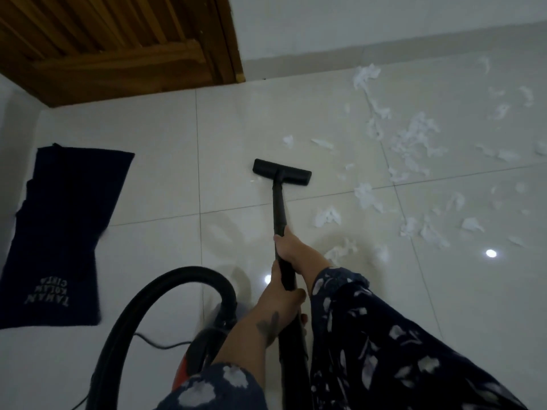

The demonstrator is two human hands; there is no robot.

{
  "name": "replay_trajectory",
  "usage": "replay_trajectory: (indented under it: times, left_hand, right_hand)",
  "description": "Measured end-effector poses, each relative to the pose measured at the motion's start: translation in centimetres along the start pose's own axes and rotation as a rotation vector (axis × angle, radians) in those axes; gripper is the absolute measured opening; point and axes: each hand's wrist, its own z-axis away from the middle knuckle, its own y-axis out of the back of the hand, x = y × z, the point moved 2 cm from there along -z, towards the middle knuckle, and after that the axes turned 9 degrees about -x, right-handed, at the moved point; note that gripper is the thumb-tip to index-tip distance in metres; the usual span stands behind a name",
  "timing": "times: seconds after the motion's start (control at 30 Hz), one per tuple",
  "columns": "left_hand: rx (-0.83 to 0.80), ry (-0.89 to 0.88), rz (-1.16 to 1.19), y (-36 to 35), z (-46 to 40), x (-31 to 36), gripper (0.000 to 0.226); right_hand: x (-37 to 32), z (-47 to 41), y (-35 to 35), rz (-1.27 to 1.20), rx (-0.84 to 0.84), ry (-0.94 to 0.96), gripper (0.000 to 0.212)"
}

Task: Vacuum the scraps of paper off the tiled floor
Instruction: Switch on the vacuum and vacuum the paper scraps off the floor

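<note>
Head view: a pale tiled floor point(154, 179) fills the frame, meeting a white wall point(355, 22) at the top and a wooden door point(118, 42) at upper left. A dark mat point(63, 232) with white lettering lies flat on the tiles at left, well apart from the mess. White paper scraps point(414, 134) are strewn across the right half of the floor, from near the wall down to just beside the person's forearm. A black hose point(154, 294) arcs up at lower left, above a vacuum body point(204, 344) that is only partly visible behind the arm. A black wand point(279, 211) runs from the hands to the nozzle point(281, 171), which sits flat on the tiles, just left of the nearest scraps. Both arms wear dark floral sleeves point(384, 335). The right hand point(288, 247) has its grip wrapped around the wand farther down its length; the left hand point(281, 303), nearer the body, has its grip closed on the wand too. Two bright light spots point(490, 253) reflect off the glossy tiles.
</note>
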Motion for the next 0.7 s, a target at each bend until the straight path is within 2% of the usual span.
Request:
replay_trajectory:
  times: [0.1, 0.23, 0.43, 0.7]
  left_hand:
    - [-0.058, 0.024, 0.081, 0.1, -0.3, 2.6, 0.08]
    - [0.021, 0.05, 0.143, 0.0, -3.2, 5.4, 0.083]
    - [0.065, -0.004, 0.172, 0.2, -7.6, 8.9, 0.069]
    - [0.03, -0.064, 0.184, 3.3, -13.5, 13.3, 0.065]
  right_hand:
    - [-1.4, -0.7, 2.1, -0.052, -0.114, -0.048, 0.061]
    - [-2.7, -2.1, 5.0, -0.192, -0.213, -0.048, 0.073]
    - [-5.9, -5.5, 8.4, 0.015, -0.062, 0.014, 0.066]
    - [-12.4, -8.8, 12.1, 0.18, 0.004, 0.064, 0.061]
